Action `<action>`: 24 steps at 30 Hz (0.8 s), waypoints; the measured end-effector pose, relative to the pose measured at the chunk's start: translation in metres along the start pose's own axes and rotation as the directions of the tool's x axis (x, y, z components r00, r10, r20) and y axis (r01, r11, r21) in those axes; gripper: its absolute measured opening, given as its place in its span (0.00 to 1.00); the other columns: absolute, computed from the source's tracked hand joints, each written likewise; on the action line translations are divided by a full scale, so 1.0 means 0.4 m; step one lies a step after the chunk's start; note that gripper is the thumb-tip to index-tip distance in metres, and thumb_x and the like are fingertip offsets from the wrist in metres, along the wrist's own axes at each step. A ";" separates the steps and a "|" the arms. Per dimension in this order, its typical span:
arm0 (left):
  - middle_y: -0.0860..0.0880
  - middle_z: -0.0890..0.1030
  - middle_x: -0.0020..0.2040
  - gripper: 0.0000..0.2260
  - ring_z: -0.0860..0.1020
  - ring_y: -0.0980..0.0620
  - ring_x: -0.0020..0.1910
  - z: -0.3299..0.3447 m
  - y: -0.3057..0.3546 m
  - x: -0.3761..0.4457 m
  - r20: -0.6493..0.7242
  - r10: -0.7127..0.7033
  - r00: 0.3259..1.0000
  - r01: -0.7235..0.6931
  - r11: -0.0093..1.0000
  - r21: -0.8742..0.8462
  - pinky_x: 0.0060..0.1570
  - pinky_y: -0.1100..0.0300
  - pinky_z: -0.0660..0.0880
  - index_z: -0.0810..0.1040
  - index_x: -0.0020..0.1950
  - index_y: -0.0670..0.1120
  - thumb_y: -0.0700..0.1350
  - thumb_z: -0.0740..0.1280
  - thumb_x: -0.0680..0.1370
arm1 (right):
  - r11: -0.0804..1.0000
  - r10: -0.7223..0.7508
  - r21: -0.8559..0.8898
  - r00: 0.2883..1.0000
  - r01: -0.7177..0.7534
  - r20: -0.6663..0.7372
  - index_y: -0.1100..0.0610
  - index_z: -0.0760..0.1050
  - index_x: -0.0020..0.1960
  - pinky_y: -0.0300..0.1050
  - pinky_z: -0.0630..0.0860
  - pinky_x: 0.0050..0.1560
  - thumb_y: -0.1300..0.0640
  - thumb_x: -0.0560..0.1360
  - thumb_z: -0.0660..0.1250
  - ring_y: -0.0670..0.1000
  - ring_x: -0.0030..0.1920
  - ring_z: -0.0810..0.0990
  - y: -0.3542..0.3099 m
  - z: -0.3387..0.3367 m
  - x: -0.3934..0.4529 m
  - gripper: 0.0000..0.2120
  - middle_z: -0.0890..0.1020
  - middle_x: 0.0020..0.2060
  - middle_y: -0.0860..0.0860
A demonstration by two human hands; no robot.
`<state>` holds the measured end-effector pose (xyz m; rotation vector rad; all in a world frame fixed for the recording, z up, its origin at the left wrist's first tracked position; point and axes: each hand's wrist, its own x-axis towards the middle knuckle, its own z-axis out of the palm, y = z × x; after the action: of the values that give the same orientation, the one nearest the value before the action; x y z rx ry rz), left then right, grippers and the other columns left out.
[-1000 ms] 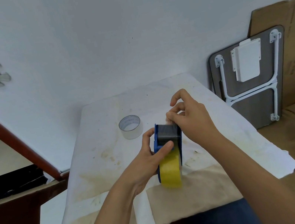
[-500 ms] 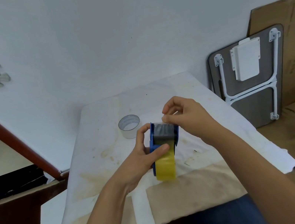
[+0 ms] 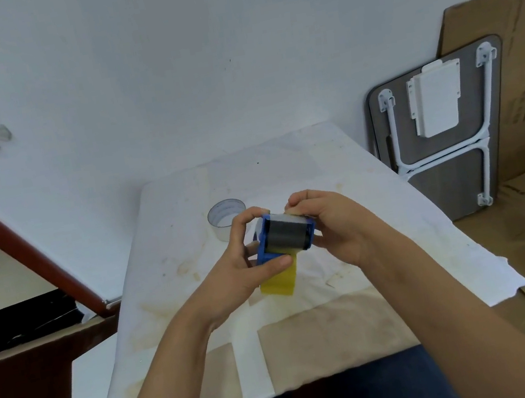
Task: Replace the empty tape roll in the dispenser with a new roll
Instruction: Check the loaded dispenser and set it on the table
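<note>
Centrally, dispenser (image 3: 283, 238) between both hands

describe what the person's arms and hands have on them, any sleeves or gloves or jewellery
Nothing shows on them. The left hand and right hand are bare, with no gloves, rings, watch or bands in view. Both forearms are uncovered as far back as the frame's lower edge, so no sleeve shows. Fingernails look short and unpainted.

The blue dispenser (image 3: 283, 238), dark roller facing up, is held above the desk's (image 3: 203, 313) middle with a yellow tape roll (image 3: 279, 279) loaded. The empty clear core (image 3: 226, 217) stands near the far edge.
</note>
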<state>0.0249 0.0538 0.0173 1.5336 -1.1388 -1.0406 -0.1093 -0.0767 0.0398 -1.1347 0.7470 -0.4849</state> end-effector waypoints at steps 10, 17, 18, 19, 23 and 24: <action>0.53 0.86 0.55 0.30 0.83 0.49 0.54 0.005 -0.011 -0.003 0.006 -0.004 1.000 0.005 0.987 -0.158 0.58 0.49 0.80 0.63 0.69 0.68 0.48 0.72 0.73 | 0.982 -0.083 -0.172 0.997 0.083 0.008 0.55 0.77 0.44 0.36 0.72 0.39 0.68 0.76 0.61 0.47 0.38 0.74 -0.007 -0.007 0.006 0.11 0.79 0.37 0.48; 0.50 0.85 0.61 0.31 0.83 0.43 0.60 0.015 -0.017 -0.007 -0.016 -0.057 0.998 0.045 0.904 -0.424 0.56 0.44 0.82 0.61 0.75 0.63 0.45 0.68 0.75 | 0.887 -0.337 -0.283 0.930 0.365 0.144 0.52 0.81 0.57 0.33 0.79 0.46 0.73 0.76 0.53 0.42 0.50 0.83 0.020 -0.023 -0.009 0.25 0.82 0.57 0.45; 0.49 0.85 0.62 0.31 0.83 0.42 0.61 0.014 -0.017 -0.007 -0.017 -0.069 0.998 0.054 0.895 -0.443 0.57 0.43 0.81 0.62 0.75 0.63 0.46 0.68 0.76 | 0.859 -0.375 -0.318 0.916 0.402 0.146 0.47 0.78 0.62 0.32 0.79 0.48 0.73 0.76 0.54 0.43 0.55 0.81 0.025 -0.025 -0.010 0.28 0.79 0.62 0.43; 0.49 0.84 0.62 0.31 0.83 0.41 0.61 0.013 -0.016 -0.006 -0.014 -0.077 0.997 0.062 0.888 -0.455 0.58 0.41 0.80 0.62 0.75 0.63 0.46 0.69 0.76 | 0.828 -0.418 -0.347 0.897 0.441 0.144 0.42 0.73 0.67 0.33 0.79 0.50 0.72 0.77 0.55 0.45 0.60 0.79 0.030 -0.028 -0.009 0.30 0.74 0.67 0.42; 0.46 0.83 0.64 0.30 0.81 0.38 0.62 0.011 -0.007 0.001 -0.014 -0.098 0.995 0.080 0.881 -0.466 0.58 0.38 0.79 0.63 0.75 0.62 0.46 0.69 0.75 | 0.747 -0.497 -0.386 0.840 0.542 0.218 0.33 0.64 0.71 0.42 0.78 0.59 0.71 0.77 0.57 0.50 0.65 0.77 0.026 -0.035 -0.009 0.36 0.65 0.73 0.39; 0.46 0.83 0.64 0.30 0.81 0.38 0.63 0.011 -0.003 0.003 -0.015 -0.101 0.995 0.082 0.880 -0.468 0.58 0.38 0.79 0.63 0.75 0.61 0.46 0.69 0.75 | 0.749 -0.486 -0.383 0.841 0.542 0.240 0.39 0.69 0.69 0.40 0.79 0.55 0.73 0.77 0.56 0.48 0.61 0.80 0.024 -0.035 -0.009 0.33 0.68 0.71 0.41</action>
<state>0.0212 0.0519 0.0150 1.2197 -0.7195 -1.2383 -0.1223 -0.0793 0.0287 -1.8040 0.4241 -0.7234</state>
